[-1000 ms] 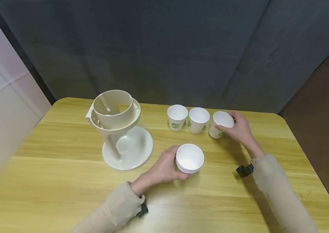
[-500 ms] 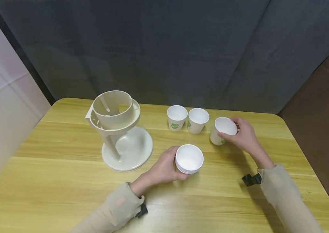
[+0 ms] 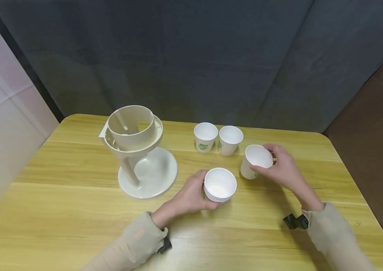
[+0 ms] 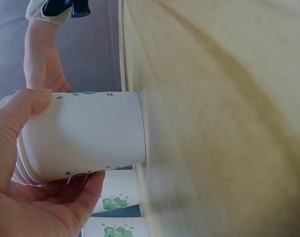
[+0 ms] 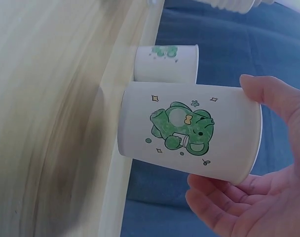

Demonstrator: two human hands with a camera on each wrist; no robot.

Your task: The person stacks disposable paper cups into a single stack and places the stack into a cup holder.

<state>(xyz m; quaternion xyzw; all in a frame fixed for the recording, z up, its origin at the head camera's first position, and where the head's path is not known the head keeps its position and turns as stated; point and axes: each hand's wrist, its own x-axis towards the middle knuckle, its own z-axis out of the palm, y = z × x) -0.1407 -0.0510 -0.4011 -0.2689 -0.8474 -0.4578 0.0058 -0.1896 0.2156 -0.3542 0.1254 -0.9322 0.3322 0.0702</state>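
Note:
My left hand (image 3: 191, 194) grips a nested stack of white paper cups (image 3: 220, 184) near the middle of the table; several rims show one under another in the left wrist view. To its right and a little farther back, my right hand (image 3: 283, 169) holds a single paper cup (image 3: 256, 161) upright by its upper part, thumb on one side and fingers on the other. A green bear print (image 5: 184, 126) shows on that cup in the right wrist view. Two more paper cups, a left one (image 3: 206, 136) and a right one (image 3: 230, 140), stand side by side at the back.
On the left a cream plastic stand (image 3: 132, 145) carries an open ring and cylinder over a round base (image 3: 149, 177). The wooden table (image 3: 76, 218) ends at a dark curtain (image 3: 191, 60) behind the cups.
My right hand has drawn its cup out of the back row, toward me and closer to the stack. The left hand and its stack have stayed in place.

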